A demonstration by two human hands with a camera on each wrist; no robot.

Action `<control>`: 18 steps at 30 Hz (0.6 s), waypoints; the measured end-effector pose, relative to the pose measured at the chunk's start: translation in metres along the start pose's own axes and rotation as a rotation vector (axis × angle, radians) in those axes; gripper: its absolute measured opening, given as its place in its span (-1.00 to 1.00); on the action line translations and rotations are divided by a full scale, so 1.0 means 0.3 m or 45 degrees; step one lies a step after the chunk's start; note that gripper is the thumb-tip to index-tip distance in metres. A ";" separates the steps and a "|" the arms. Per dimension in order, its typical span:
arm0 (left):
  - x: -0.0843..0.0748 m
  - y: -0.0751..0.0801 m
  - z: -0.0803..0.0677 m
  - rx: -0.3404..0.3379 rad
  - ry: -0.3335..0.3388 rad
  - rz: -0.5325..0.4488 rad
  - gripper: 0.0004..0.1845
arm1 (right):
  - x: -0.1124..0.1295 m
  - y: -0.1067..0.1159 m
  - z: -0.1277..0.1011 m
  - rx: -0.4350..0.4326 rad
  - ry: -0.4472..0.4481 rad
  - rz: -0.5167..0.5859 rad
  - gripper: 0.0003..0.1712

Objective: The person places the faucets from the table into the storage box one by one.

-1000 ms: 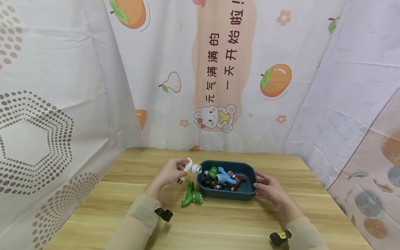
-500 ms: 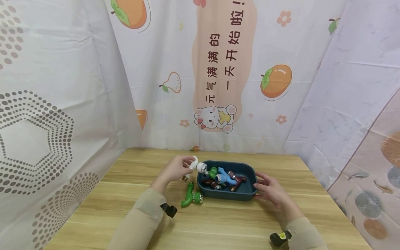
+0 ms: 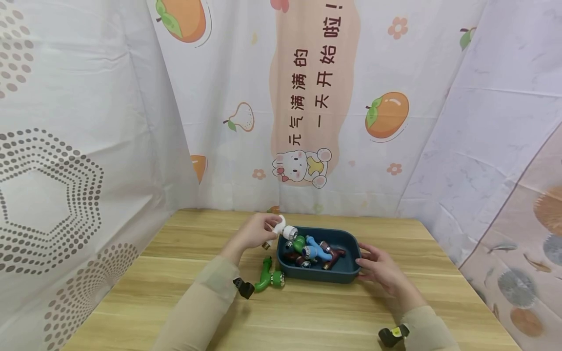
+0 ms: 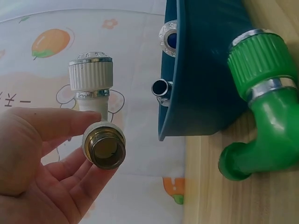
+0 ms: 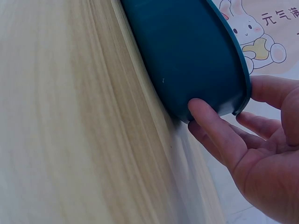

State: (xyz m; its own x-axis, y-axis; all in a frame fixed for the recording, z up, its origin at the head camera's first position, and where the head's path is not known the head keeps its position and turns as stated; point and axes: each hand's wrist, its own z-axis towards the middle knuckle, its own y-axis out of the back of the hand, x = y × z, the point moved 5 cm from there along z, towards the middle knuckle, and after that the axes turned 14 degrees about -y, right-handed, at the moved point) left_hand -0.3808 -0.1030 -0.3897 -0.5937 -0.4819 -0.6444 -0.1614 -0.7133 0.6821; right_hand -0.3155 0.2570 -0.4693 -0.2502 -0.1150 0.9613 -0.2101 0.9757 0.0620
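Observation:
In the head view my left hand [image 3: 254, 230] pinches a white plastic tap [image 3: 289, 232] at the left rim of the dark blue bin [image 3: 322, 276]. The left wrist view shows the white tap [image 4: 91, 77] between thumb and fingers, its threaded brass-coloured end facing the camera. A green tap [image 3: 264, 279] lies on the table just left of the bin. Inside the bin are a blue tap [image 3: 321, 251], dark red taps [image 3: 337, 254] and another green one [image 3: 298, 243]. My right hand [image 3: 381, 269] touches the bin's right end, fingers spread along its wall [image 5: 187, 60].
The wooden table [image 3: 307, 321] runs back to a printed curtain [image 3: 246, 161]. More curtain hangs along the left and right sides. Each wrist carries a small black camera [image 3: 243, 288].
My left hand has carried the white tap to the right and slightly back, so its knob now overlaps the bin's left rim. The right hand and the bin have stayed in place.

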 end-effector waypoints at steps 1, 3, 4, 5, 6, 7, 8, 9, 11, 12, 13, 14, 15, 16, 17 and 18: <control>-0.003 -0.001 0.005 0.003 -0.004 0.002 -0.59 | -0.001 0.001 0.000 -0.002 -0.001 -0.001 -0.22; -0.005 -0.003 0.014 0.015 -0.009 0.016 -0.59 | 0.000 0.001 -0.001 -0.004 -0.002 0.000 -0.22; -0.007 -0.004 0.017 0.022 -0.013 0.015 -0.58 | 0.000 0.001 -0.001 -0.004 -0.003 -0.002 -0.22; -0.008 -0.005 0.021 0.029 -0.015 0.021 -0.58 | -0.001 0.001 -0.001 -0.004 -0.005 -0.004 -0.22; -0.009 -0.007 0.024 0.036 -0.015 0.020 -0.58 | -0.001 0.001 -0.001 -0.004 -0.006 -0.006 -0.21; -0.011 -0.008 0.028 0.041 -0.015 0.023 -0.58 | -0.002 0.001 -0.001 -0.002 -0.006 -0.007 -0.21; -0.012 -0.010 0.032 0.048 -0.013 0.025 -0.58 | -0.001 0.001 -0.001 0.000 -0.007 -0.007 -0.21; -0.016 -0.012 0.036 0.053 -0.018 0.025 -0.58 | -0.001 0.001 -0.001 0.001 -0.008 -0.009 -0.21; -0.024 -0.016 0.045 0.063 -0.022 0.021 -0.59 | -0.001 0.001 -0.002 0.003 -0.009 -0.012 -0.21; -0.028 -0.018 0.050 0.068 -0.027 0.019 -0.59 | -0.001 0.001 -0.002 0.002 -0.009 -0.012 -0.21; -0.033 -0.020 0.055 0.075 -0.030 0.025 -0.60 | -0.001 0.001 -0.002 0.002 -0.009 -0.012 -0.21; -0.038 -0.023 0.060 0.082 -0.033 0.027 -0.60 | -0.001 0.001 -0.002 0.001 -0.009 -0.013 -0.21; -0.044 -0.025 0.065 0.090 -0.039 0.033 -0.60 | -0.001 0.001 -0.002 0.000 -0.008 -0.012 -0.21; -0.048 -0.028 0.071 0.098 -0.043 0.044 -0.60 | -0.001 0.001 -0.002 0.001 -0.007 -0.012 -0.21; -0.052 -0.030 0.076 0.107 -0.047 0.054 -0.59 | -0.001 0.001 -0.002 0.001 -0.006 -0.011 -0.21; -0.055 -0.033 0.082 0.115 -0.051 0.067 -0.59 | -0.001 0.001 -0.002 0.002 -0.004 -0.012 -0.21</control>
State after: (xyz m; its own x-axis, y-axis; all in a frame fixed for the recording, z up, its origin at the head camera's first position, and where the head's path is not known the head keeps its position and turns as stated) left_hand -0.3888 -0.0755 -0.3774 -0.6340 -0.4957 -0.5936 -0.1981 -0.6379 0.7442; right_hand -0.3150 0.2576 -0.4695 -0.2514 -0.1246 0.9598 -0.2137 0.9743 0.0705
